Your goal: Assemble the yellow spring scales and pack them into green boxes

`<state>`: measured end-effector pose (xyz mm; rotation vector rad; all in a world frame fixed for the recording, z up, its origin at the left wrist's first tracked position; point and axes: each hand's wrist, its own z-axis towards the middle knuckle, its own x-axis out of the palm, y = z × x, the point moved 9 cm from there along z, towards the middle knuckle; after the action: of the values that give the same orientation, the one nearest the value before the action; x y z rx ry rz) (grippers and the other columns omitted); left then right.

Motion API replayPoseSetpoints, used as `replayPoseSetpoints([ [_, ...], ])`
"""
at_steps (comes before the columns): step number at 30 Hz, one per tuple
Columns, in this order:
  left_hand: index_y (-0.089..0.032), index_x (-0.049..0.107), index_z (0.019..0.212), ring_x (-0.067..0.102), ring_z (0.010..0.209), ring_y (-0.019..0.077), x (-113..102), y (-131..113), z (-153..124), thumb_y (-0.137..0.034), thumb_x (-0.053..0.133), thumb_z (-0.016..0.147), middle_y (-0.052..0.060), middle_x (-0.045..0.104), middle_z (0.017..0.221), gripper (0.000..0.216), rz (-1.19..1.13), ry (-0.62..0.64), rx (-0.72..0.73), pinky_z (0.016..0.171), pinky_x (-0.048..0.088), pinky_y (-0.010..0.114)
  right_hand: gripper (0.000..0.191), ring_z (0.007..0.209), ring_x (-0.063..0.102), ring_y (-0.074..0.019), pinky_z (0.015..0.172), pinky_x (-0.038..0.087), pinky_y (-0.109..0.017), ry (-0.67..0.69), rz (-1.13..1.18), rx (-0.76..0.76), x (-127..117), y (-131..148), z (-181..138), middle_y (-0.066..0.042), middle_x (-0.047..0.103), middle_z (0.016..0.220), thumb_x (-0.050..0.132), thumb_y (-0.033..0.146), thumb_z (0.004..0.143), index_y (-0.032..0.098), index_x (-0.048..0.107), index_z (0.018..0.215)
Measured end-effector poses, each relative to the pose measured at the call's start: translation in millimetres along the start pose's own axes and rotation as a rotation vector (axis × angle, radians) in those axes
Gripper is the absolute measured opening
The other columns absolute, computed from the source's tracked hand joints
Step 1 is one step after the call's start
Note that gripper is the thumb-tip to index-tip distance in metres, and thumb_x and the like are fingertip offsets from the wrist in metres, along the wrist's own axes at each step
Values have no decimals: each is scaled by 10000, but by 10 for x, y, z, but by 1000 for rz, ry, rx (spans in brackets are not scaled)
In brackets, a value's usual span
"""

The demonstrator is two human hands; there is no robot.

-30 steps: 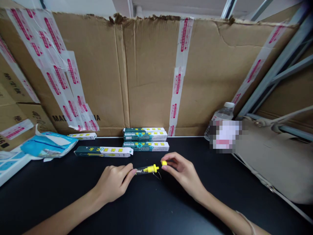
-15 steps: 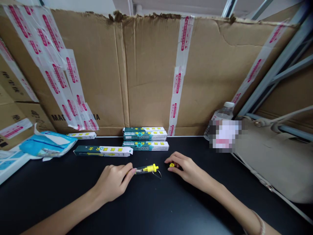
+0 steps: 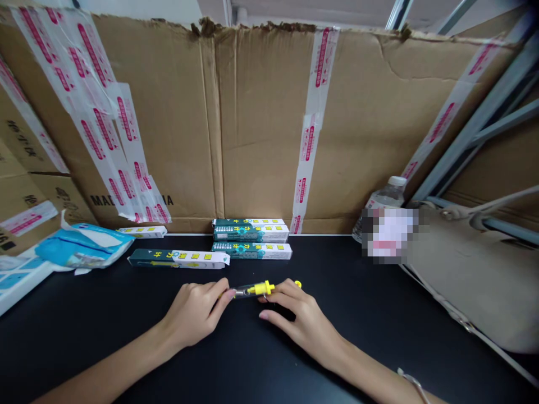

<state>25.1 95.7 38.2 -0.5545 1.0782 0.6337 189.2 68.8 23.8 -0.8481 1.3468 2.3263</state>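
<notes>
A small clear tube with a yellow fitting [image 3: 252,290] lies on the black table [image 3: 126,336]. My left hand [image 3: 197,314] pinches its left end between closed fingers. My right hand [image 3: 295,320] rests beside the yellow end, fingers curled and touching the fitting from the right. A tiny yellow cap [image 3: 297,284] lies on the table just behind my right fingers.
Long green-and-white boxes lie behind: one loose [image 3: 179,258], a stack [image 3: 251,235], a white one [image 3: 143,231]. A blue plastic packet [image 3: 80,247] is at left. A water bottle [image 3: 385,205] and a beige bag [image 3: 471,275] stand at right. A taped cardboard wall [image 3: 261,123] closes the back.
My right hand set the small yellow cap down on the table, then moved left back to the tube's yellow end. My left hand kept holding the tube.
</notes>
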Motion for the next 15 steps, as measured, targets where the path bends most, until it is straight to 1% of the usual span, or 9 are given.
replayPoseSetpoints([
  [2, -212, 562, 820, 641, 512, 148, 1, -2, -3, -338, 318, 1048, -34, 659, 630, 357, 1, -6, 4, 507, 367, 244, 151, 858, 660, -219, 790, 503, -338, -24, 41, 40, 7, -24, 17, -29, 732, 900, 635, 367, 926, 254, 735, 913],
  [4, -213, 571, 830, 644, 512, 140, 2, 10, -3, -371, 298, 1056, -35, 665, 635, 388, 11, -19, -2, 504, 374, 236, 140, 830, 681, -212, 774, 513, -319, -60, 98, 82, -4, -46, 30, -23, 741, 883, 639, 352, 923, 247, 726, 889],
  [7, -212, 579, 854, 658, 528, 142, 0, 26, -1, -414, 254, 1062, -28, 671, 649, 435, 36, -47, -8, 502, 384, 233, 99, 866, 701, -214, 820, 519, -308, -88, 166, 118, 4, -34, 36, -19, 750, 932, 672, 335, 895, 240, 699, 908],
  [9, -208, 583, 877, 676, 564, 157, -7, 23, 1, -424, 246, 1062, -16, 680, 675, 440, 54, -67, -1, 520, 406, 241, 84, 864, 699, -206, 831, 511, -300, -103, 179, 128, 8, -8, 33, -12, 745, 917, 689, 316, 881, 233, 682, 889],
  [10, -206, 585, 890, 686, 591, 166, -12, 15, 2, -422, 249, 1061, -8, 688, 698, 434, 61, -78, 7, 537, 422, 247, 81, 840, 693, -197, 815, 508, -291, -106, 179, 134, 12, 0, 30, -9, 738, 897, 689, 307, 880, 227, 673, 880],
  [12, -200, 588, 918, 701, 646, 180, -21, -9, 4, -400, 258, 1063, 8, 703, 750, 412, 70, -95, 31, 581, 458, 261, 90, 742, 659, -170, 725, 501, -266, -96, 170, 152, 29, 4, 21, -1, 703, 825, 677, 305, 887, 218, 658, 876],
  [14, -197, 587, 946, 708, 680, 175, -23, -42, 8, -366, 252, 1069, 16, 714, 793, 394, 69, -101, 66, 610, 486, 260, 120, 648, 591, -150, 628, 471, -249, -85, 131, 161, 43, 0, 8, 13, 636, 742, 670, 328, 889, 215, 632, 870],
  [15, -196, 586, 961, 709, 684, 166, -20, -61, 9, -353, 242, 1072, 17, 718, 807, 394, 66, -99, 87, 615, 496, 253, 142, 630, 560, -146, 604, 454, -245, -87, 101, 156, 44, 0, 1, 19, 601, 721, 671, 341, 887, 216, 610, 858],
])
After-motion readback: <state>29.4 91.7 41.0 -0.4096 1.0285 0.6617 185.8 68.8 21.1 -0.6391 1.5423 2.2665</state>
